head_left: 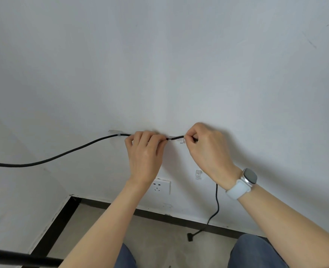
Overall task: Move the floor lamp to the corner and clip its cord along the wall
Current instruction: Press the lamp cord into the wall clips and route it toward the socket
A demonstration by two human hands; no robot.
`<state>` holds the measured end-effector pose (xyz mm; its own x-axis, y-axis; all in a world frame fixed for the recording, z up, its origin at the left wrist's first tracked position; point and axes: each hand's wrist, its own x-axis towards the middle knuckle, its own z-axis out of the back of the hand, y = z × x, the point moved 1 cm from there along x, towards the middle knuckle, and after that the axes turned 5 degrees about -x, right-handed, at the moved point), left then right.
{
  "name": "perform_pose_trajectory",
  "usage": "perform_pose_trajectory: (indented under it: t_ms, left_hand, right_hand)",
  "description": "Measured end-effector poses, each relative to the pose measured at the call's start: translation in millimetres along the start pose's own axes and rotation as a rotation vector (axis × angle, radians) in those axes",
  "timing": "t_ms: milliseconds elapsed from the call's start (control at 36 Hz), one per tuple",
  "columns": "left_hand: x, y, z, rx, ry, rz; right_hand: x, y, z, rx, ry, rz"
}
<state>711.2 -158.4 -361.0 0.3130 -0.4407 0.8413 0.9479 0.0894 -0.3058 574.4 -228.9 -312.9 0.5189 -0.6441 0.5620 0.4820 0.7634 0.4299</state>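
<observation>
Two hands are on one black cord (67, 154), both up against the white wall (179, 64) a bit above the socket (160, 186). Left hand (145, 151) is closed around the cord above the socket and slightly left of it, knuckles toward the camera, fingers curled over the top. Right hand (206, 149) sits above and right of the socket, pinching the cord between thumb and fingertips, wrist bent down, with a white-strapped watch (243, 182) on it. Watch face is dark, nothing readable.

Clips: I count four clear ones on the wall. One (115, 132) up-left of the socket with the cord running through it, two (177, 139) between the hands right above the socket, and one (198, 174) just right of the socket with no cord in it.

From the left clip the cord sags away down-left and out of view. Its other end drops below the right wrist, right of the socket, and the plug (190, 236) lies on the floor (156, 238) near the black skirting (179, 219). One dark pole (22, 257), far down-left of the socket, could be the lamp, can't tell. Socket has no writing I can make out.
</observation>
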Motion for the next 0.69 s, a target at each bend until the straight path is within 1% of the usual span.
perform_pose_trajectory:
  t_ms: [139, 194, 250, 361, 500, 556, 639, 694]
  left_hand:
    - [0, 0, 0, 0.031, 0.007, -0.011]
    - [1, 0, 0, 0.036, -0.001, -0.021]
    - [1, 2, -1, 0.046, -0.002, -0.032]
    - [3, 6, -1, 0.05, 0.011, -0.056]
    - [5, 6, -1, 0.061, 0.026, -0.058]
    - [4, 4, 0, 0.072, 0.032, -0.057]
    - [4, 1, 2, 0.091, 0.049, -0.046]
    - [2, -2, 3, 0.086, 0.054, -0.029]
  right_hand:
    - [-9, -9, -9, 0.007, -0.006, -0.053]
    - [-16, -15, -13, 0.052, 0.013, -0.101]
    - [-24, -20, -18, 0.174, 0.053, -0.168]
    - [-39, -29, -29, 0.493, 0.121, -0.306]
    - [-58, -42, -36, 0.673, 0.167, -0.375]
    - [-67, -51, -38, 0.704, 0.206, -0.411]
    - [-77, -67, -40, 0.693, 0.299, -0.451]
    - [-83, -74, -42, 0.689, 0.327, -0.486]
